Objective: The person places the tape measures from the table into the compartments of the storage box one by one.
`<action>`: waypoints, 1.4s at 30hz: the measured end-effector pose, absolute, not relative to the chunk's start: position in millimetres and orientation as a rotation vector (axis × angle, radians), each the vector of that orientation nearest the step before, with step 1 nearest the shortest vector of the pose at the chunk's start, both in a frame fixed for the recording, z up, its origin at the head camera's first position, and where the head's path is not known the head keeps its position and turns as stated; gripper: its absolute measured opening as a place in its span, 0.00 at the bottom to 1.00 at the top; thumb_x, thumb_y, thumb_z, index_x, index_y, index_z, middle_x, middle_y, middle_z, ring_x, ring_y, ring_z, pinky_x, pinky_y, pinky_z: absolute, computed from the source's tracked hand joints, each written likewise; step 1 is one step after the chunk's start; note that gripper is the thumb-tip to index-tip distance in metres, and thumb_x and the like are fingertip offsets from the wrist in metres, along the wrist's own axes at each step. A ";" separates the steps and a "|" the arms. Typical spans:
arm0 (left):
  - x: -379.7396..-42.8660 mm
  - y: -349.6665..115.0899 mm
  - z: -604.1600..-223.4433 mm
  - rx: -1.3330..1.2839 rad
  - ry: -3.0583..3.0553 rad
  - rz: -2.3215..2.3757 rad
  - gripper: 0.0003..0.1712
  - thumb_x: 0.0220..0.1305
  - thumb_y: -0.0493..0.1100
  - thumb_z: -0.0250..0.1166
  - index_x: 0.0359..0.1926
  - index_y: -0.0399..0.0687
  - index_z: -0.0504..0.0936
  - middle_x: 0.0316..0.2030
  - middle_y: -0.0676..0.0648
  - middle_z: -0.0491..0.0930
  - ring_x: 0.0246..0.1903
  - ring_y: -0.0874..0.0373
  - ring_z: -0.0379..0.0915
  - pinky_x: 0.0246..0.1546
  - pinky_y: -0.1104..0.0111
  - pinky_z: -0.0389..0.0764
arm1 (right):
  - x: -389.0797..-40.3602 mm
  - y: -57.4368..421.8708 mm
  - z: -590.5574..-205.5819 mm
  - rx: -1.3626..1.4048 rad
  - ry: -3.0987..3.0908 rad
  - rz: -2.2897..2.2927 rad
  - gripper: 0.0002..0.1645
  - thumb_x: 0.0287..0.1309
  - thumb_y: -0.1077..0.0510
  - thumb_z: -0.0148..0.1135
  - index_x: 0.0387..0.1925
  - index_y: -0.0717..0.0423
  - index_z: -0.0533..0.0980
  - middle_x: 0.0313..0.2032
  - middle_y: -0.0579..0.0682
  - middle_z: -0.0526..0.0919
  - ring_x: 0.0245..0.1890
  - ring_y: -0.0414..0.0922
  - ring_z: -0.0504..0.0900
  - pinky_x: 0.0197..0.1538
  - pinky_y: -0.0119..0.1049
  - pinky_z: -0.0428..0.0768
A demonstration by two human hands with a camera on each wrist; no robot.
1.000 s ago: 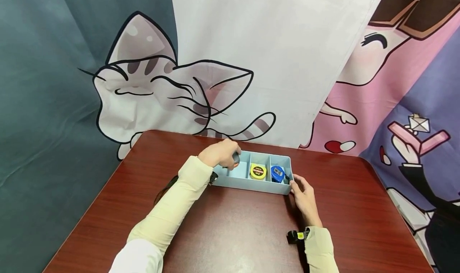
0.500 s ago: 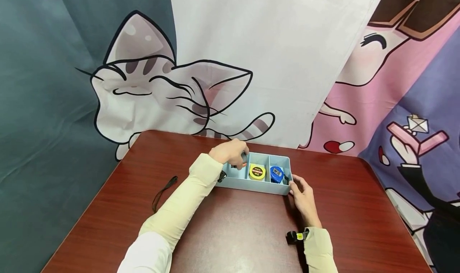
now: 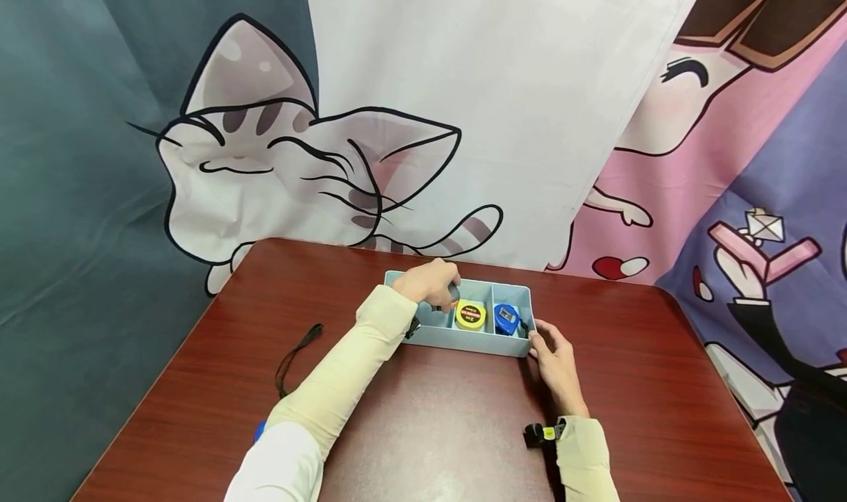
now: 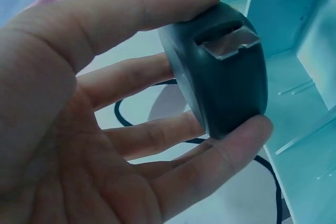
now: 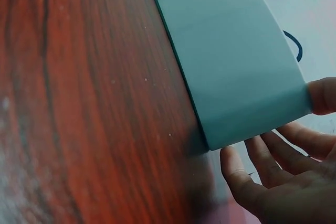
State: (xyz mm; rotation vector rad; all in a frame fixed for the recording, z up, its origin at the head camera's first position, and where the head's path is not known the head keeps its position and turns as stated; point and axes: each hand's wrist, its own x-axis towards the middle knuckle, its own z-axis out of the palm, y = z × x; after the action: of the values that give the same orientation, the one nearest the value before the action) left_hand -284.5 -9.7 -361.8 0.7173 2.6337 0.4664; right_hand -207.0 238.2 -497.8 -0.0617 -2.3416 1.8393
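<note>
My left hand [image 3: 429, 281] is over the left part of a pale blue divided box [image 3: 470, 342]. Between thumb and fingers it pinches a dark grey tape measure [image 4: 231, 82], its metal end hook [image 4: 231, 43] poking from the slot. A yellow tape measure [image 3: 470, 314] with a dark round label lies in the middle compartment. In the right compartment lies a blue tape measure [image 3: 506, 320] with a black strap. My right hand [image 3: 557, 362] holds the box's near right corner, thumb at the rim and fingers [image 5: 239, 174] against the end wall.
On the table [image 3: 437, 421], a black cord loop [image 3: 291, 355] lies left of my left forearm. A blue thing [image 3: 259, 430] shows partly from under that sleeve. Printed cloth [image 3: 516, 105] hangs behind the table. Dark fabric [image 3: 810, 428] is at the far right.
My left hand has moved right over the box with the grey tape measure in it. The cord and the blue thing have come out from behind the sleeve. My right hand keeps its hold.
</note>
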 end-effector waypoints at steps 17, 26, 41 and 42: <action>-302.1 -6.1 -377.3 0.630 2.712 0.386 0.06 0.36 0.36 0.67 0.19 0.50 0.79 0.24 0.51 0.71 0.17 0.60 0.60 0.13 0.70 0.64 | -209.0 237.9 -499.4 -0.119 -2.355 1.822 0.23 0.54 0.48 0.51 0.49 0.56 0.68 0.45 0.55 0.71 0.42 0.44 0.70 0.38 0.31 0.72; -312.8 -3.8 -382.2 0.582 2.683 0.263 0.08 0.32 0.42 0.71 0.18 0.53 0.79 0.27 0.52 0.68 0.23 0.60 0.61 0.18 0.71 0.66 | -209.6 236.2 -499.3 -0.136 -2.349 1.816 0.21 0.53 0.48 0.52 0.47 0.54 0.69 0.42 0.53 0.73 0.40 0.42 0.71 0.38 0.31 0.72; -326.2 8.0 -388.6 0.466 2.660 0.117 0.23 0.23 0.48 0.75 0.27 0.50 0.76 0.32 0.49 0.68 0.28 0.58 0.66 0.23 0.66 0.70 | -211.0 238.1 -499.9 -0.173 -2.357 1.787 0.20 0.53 0.49 0.51 0.46 0.54 0.70 0.42 0.52 0.73 0.39 0.42 0.71 0.39 0.32 0.72; -327.1 8.5 -389.2 0.461 2.663 0.115 0.24 0.23 0.48 0.75 0.28 0.50 0.76 0.32 0.49 0.68 0.28 0.58 0.66 0.23 0.66 0.70 | -211.0 238.0 -499.5 -0.174 -2.357 1.788 0.20 0.53 0.49 0.51 0.47 0.54 0.70 0.42 0.52 0.73 0.39 0.42 0.71 0.39 0.32 0.71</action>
State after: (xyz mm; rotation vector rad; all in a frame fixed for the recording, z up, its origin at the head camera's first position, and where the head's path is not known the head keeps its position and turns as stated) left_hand -327.1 8.5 -389.2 0.4613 2.6629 0.1150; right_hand -211.0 238.0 -499.5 -0.1745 -2.3571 1.7884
